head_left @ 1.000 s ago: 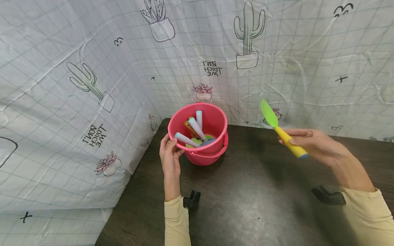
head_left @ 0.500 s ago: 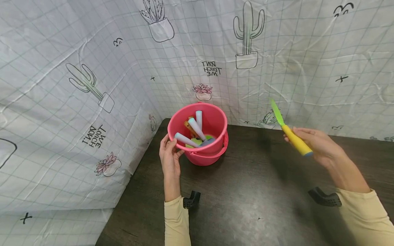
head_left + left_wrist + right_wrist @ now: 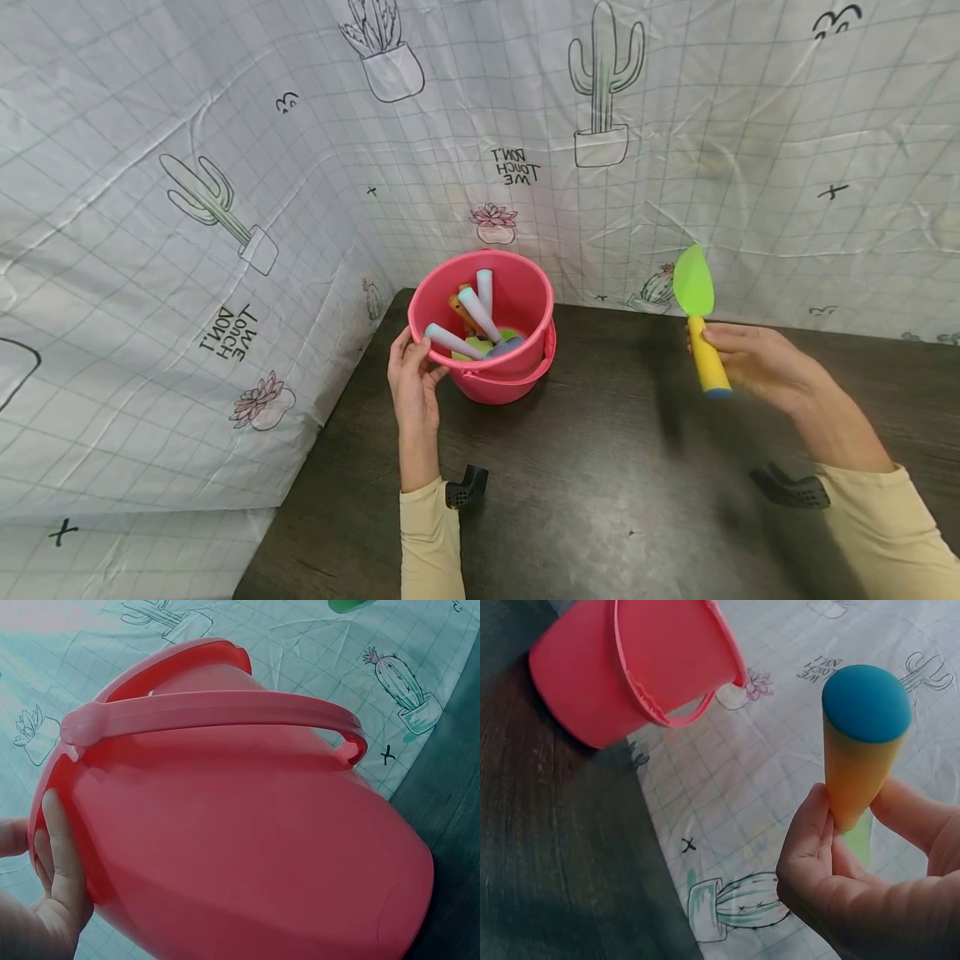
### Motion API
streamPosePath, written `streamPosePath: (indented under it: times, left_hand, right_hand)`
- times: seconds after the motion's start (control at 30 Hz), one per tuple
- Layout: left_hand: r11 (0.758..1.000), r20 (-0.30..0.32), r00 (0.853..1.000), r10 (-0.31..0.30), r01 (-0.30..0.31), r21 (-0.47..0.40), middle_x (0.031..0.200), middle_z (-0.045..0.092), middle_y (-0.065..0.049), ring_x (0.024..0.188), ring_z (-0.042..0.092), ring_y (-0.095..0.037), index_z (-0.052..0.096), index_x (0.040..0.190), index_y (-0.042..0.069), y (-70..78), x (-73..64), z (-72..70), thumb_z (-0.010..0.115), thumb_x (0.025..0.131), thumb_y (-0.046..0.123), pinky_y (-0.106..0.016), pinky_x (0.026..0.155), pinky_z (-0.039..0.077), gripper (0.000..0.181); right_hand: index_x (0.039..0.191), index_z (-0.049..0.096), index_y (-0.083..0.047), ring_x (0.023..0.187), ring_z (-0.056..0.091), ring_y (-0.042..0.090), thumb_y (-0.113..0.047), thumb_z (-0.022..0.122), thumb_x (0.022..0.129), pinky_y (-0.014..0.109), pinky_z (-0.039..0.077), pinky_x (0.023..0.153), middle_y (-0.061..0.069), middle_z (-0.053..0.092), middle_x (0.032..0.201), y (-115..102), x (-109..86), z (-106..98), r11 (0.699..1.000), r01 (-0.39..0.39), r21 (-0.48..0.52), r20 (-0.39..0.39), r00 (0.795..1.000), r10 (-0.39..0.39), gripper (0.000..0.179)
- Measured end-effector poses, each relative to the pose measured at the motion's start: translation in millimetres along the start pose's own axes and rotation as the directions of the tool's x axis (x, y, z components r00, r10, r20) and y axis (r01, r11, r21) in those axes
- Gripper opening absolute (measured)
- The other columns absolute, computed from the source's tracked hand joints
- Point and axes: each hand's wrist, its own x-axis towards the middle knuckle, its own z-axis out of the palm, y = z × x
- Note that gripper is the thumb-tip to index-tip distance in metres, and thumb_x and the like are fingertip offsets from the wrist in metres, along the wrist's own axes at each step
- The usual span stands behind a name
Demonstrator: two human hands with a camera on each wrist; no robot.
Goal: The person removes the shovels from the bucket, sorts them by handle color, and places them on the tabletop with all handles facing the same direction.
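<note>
A pink bucket (image 3: 495,390) stands on the dark table near the wall corner. My left hand (image 3: 415,387) pinches its near-left rim, thumb on one side and fingers on the other, as the left wrist view (image 3: 60,877) also shows. Inside lie several toy tools with pale handles (image 3: 480,313), an orange piece (image 3: 468,313) and something light green. To the right, my right hand (image 3: 757,358) holds a toy trowel (image 3: 707,358) above the table by its yellow handle. Its green blade points up with the broad face showing; the blue handle end (image 3: 866,703) faces the right wrist camera.
White grid-patterned sheets (image 3: 450,125) with cactus drawings hang behind and to the left. The bucket's pink handle (image 3: 225,711) hangs down along its outer side. Dark table surface (image 3: 570,500) stretches between the arms. A black wrist device (image 3: 467,487) sits on the left sleeve.
My right hand has shifted slightly and turned the trowel from a slant, through edge-on, to nearly upright with its broad face showing. The left hand and the bucket have stayed put.
</note>
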Motion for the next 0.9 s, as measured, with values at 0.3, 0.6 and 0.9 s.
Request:
streamPosePath:
  times: [0.3,0.6,0.9]
  left_hand:
    - [1.0,-0.002,1.0,0.003,-0.003,0.007,0.101,0.058,-0.011,0.074,0.062,-0.013,0.047,0.143,-0.002,0.8,-0.1,-1.7,0.06,0.1,0.004,-0.02,0.057,0.057,0.045]
    - [1.0,-0.002,1.0,0.002,-0.002,0.004,0.102,0.057,-0.012,0.073,0.061,-0.013,0.046,0.143,-0.002,0.5,0.5,-2.5,0.059,0.1,0.003,-0.02,0.057,0.057,0.045]
    - [1.0,-0.007,1.0,-0.008,0.008,0.007,0.105,0.058,-0.013,0.074,0.063,-0.013,0.049,0.142,0.001,-0.8,0.9,-0.7,0.061,0.1,0.004,-0.021,0.058,0.058,0.044]
  right_hand:
    - [0.099,0.078,-0.014,0.095,0.071,0.014,-0.006,0.053,0.107,0.029,0.06,0.082,-0.001,0.074,0.104,3.3,3.5,-3.2,0.99,-0.043,-0.132,-0.131,0.991,0.026,0.027]
    - [0.096,0.075,-0.025,0.093,0.07,0.003,-0.012,0.058,0.107,0.02,0.057,0.08,-0.011,0.076,0.1,10.1,5.5,-10.5,0.932,-0.061,-0.358,-0.189,0.982,-0.008,0.024]
    - [0.1,0.067,-0.027,0.091,0.066,-0.005,-0.018,0.063,0.105,0.015,0.055,0.082,-0.021,0.07,0.098,14.4,7.1,-18.8,0.846,-0.099,-0.525,-0.258,0.965,-0.047,0.011]
